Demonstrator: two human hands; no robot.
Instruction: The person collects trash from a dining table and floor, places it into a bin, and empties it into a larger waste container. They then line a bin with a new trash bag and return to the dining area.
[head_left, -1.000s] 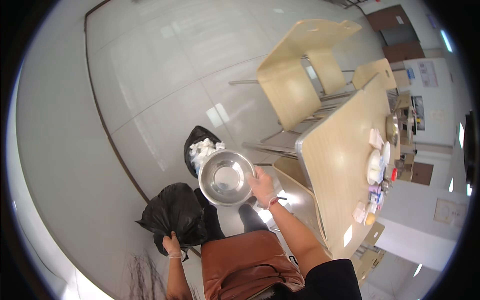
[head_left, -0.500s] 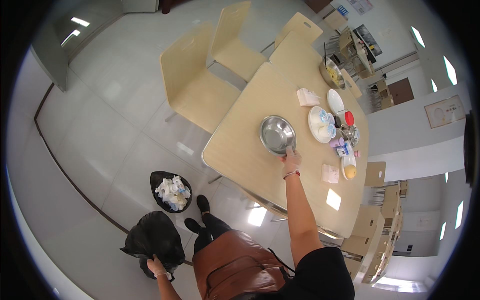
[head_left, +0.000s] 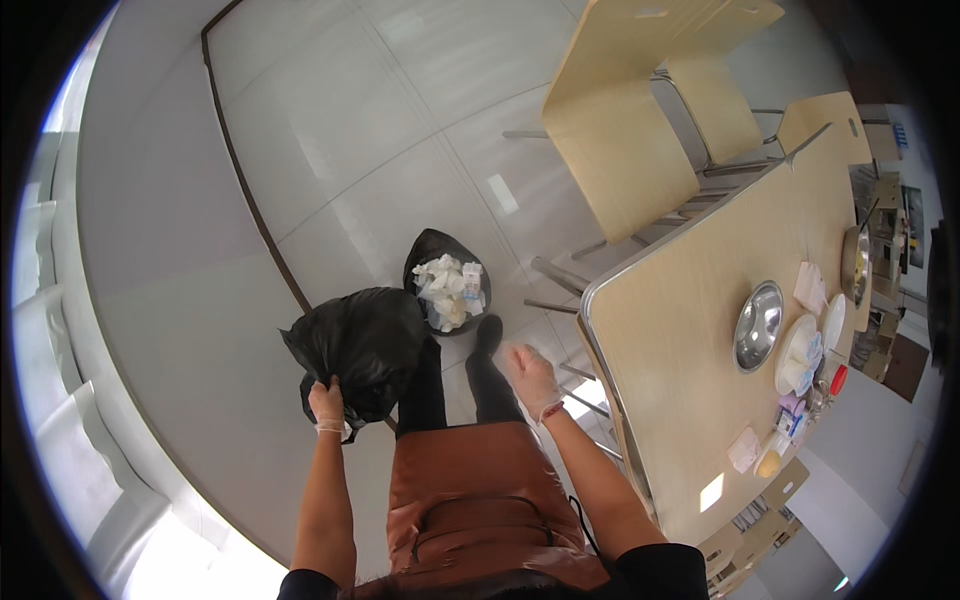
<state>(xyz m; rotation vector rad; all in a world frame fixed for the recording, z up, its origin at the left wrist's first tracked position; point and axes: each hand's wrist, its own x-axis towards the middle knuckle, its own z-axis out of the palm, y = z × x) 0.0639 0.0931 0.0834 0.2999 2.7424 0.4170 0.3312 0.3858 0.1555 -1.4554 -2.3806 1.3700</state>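
Observation:
My left hand (head_left: 328, 408), in a thin clear glove, grips the gathered top of a full black rubbish bag (head_left: 358, 345) hanging at my left side. My right hand (head_left: 530, 378), also gloved, is free in the air in front of my brown apron, fingers apart, holding nothing. It is beside the near corner of the wooden table (head_left: 690, 340). A metal bowl (head_left: 757, 325) now rests on that table, away from both hands. An open black bin (head_left: 447, 285) full of white paper waste stands on the floor just beyond my feet.
Further along the table lie a white plate (head_left: 800, 355), tissues, small bottles and a second metal bowl (head_left: 856, 264). Two pale wooden chairs (head_left: 630, 150) stand at the table's far side. Grey tiled floor with a dark curved line spreads to the left.
The metal bowl went from my right hand above the bin onto the table, and my right hand has drawn back empty. My view swung back down toward the bin. The left hand kept the bag.

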